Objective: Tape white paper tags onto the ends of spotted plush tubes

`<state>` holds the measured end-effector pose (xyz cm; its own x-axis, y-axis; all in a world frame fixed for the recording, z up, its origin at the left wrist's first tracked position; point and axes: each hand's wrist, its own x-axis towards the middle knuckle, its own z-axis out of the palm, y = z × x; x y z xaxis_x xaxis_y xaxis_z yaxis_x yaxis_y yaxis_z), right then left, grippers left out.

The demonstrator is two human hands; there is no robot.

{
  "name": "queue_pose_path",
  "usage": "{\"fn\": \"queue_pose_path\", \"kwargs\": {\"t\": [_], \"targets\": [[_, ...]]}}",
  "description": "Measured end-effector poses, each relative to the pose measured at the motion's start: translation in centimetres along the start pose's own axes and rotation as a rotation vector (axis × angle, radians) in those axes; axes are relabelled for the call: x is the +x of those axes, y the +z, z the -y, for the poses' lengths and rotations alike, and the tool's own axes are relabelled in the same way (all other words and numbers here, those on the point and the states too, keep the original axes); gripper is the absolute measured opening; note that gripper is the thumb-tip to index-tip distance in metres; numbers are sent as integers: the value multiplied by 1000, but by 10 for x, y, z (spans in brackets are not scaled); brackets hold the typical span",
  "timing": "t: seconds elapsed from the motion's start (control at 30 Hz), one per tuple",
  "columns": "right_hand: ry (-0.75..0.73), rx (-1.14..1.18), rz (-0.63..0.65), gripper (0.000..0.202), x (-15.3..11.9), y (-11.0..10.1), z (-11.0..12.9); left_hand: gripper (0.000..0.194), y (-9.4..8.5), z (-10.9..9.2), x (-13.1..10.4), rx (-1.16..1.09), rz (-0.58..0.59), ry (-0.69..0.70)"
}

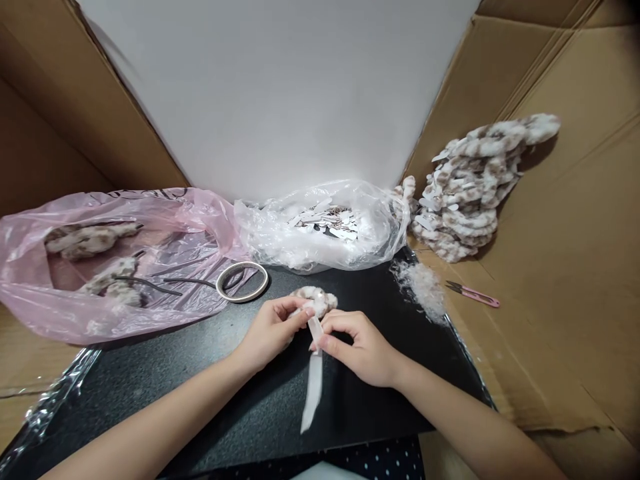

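A white, flat strip runs between my two hands, its lower end hanging toward the table's near edge. My left hand is closed, pinching the strip's upper end against a fluffy white-and-brown plush piece. My right hand is closed too, with thumb and fingers gripping the strip slightly lower down. The plush piece lies just beyond my fingertips, partly hidden by them. Whether the strip is fastened to it I cannot tell.
A pink plastic bag with plush pieces and dark cords lies left, a tape roll beside it. Behind is a clear bag of white tags. Right are a plush pile, loose fluff, pink thread snips and cardboard walls.
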<state>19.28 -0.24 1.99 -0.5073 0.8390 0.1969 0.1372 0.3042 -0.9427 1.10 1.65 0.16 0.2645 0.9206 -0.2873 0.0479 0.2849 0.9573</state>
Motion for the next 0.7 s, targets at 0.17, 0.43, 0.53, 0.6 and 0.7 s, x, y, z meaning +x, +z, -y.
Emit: {"fn": "queue_pose_path", "kwargs": {"t": [0.17, 0.43, 0.53, 0.6, 0.7], "targets": [[165, -60, -74, 21, 2, 7, -6, 28, 4, -1, -5, 34, -32, 138], [204, -56, -214, 31, 2, 15, -17, 24, 9, -1, -12, 33, -52, 165], [189, -49, -253, 33, 2, 16, -18, 22, 10, 0, -13, 41, -35, 223], [184, -45, -270, 33, 2, 17, -19, 20, 10, 1, -13, 48, -19, 269], [187, -18, -276, 33, 2, 18, -21, 18, 11, 1, -13, 68, -13, 317]]}}
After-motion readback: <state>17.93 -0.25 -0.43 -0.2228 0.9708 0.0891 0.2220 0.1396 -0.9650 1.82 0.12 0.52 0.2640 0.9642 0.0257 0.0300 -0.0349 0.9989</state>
